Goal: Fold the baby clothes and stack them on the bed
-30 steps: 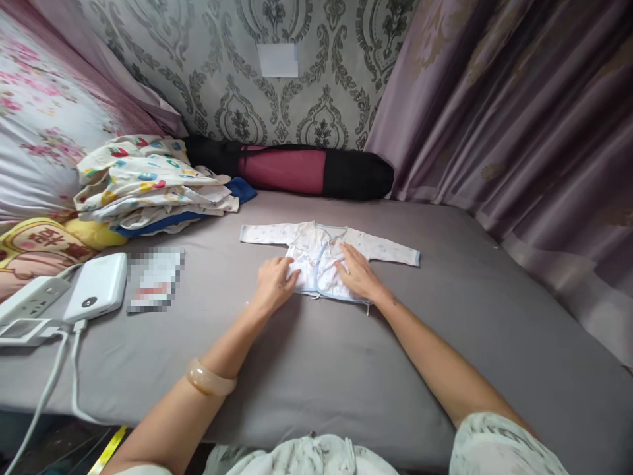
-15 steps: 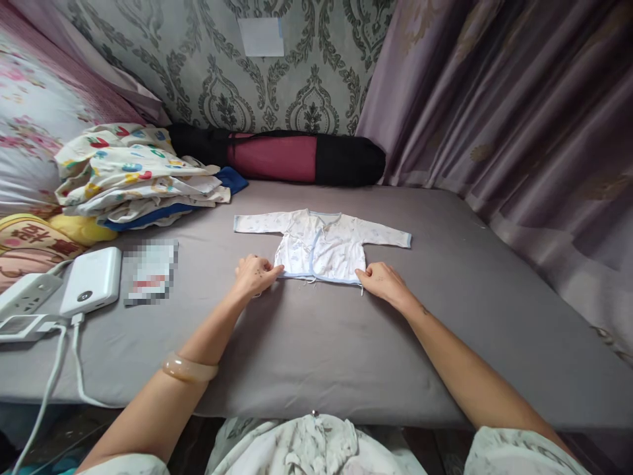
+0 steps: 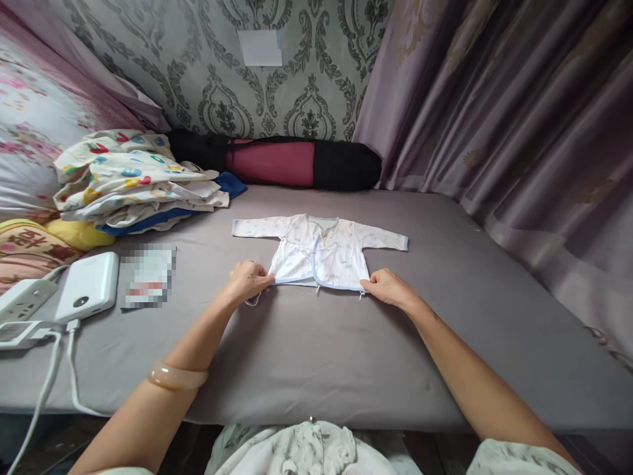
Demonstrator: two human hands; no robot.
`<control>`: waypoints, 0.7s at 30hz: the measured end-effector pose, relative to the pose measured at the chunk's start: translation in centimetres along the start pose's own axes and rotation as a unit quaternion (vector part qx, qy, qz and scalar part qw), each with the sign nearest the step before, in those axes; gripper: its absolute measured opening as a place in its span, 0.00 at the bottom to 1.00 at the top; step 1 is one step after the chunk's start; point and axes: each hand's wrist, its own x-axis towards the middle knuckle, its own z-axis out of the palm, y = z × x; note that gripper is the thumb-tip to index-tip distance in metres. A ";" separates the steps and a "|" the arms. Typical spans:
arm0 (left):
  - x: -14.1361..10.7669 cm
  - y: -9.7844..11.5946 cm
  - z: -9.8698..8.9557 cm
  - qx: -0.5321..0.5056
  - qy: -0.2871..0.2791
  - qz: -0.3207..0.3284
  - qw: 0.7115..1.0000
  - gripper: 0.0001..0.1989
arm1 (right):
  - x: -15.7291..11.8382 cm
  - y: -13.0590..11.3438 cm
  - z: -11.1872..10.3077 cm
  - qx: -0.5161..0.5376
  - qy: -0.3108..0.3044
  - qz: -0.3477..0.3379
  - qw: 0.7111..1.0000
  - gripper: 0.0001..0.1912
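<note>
A small white baby shirt (image 3: 319,254) with pale blue trim lies spread front up on the grey sheet (image 3: 326,356), its sleeves stretched out to both sides. The bottom left corner of its hem is pinched by my left hand (image 3: 250,280), thumb against fingers. My right hand (image 3: 390,288) grips the bottom right corner the same way. Thin white ties hang at the hem, near each hand and at the middle. A beige bangle (image 3: 178,376) circles my left forearm.
Folded patterned cloth (image 3: 143,175) is heaped at the back left. A black and red rolled bag (image 3: 271,161) lies along the wall. At left are a white power bank (image 3: 88,285), a power strip (image 3: 24,298), cables and a blurred packet (image 3: 148,276). Curtains (image 3: 494,99) hang at right.
My left hand has pulled its hem corner outward and toward me, so the shirt's lower edge is wider and flatter. My right hand has shifted slightly nearer to me.
</note>
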 end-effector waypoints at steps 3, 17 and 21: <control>-0.1 -0.2 -0.3 0.008 -0.007 0.009 1.000 0.15 | 0.1 0.4 0.0 0.008 -0.006 -0.001 1.000 0.16; 0.4 0.9 1.9 0.002 0.130 0.298 0.946 0.11 | -1.0 -2.9 0.3 -0.070 0.165 -0.103 0.978 0.12; 1.2 3.1 3.3 0.011 0.055 0.357 0.933 0.09 | -0.7 -5.0 2.1 -0.007 0.119 -0.324 0.939 0.11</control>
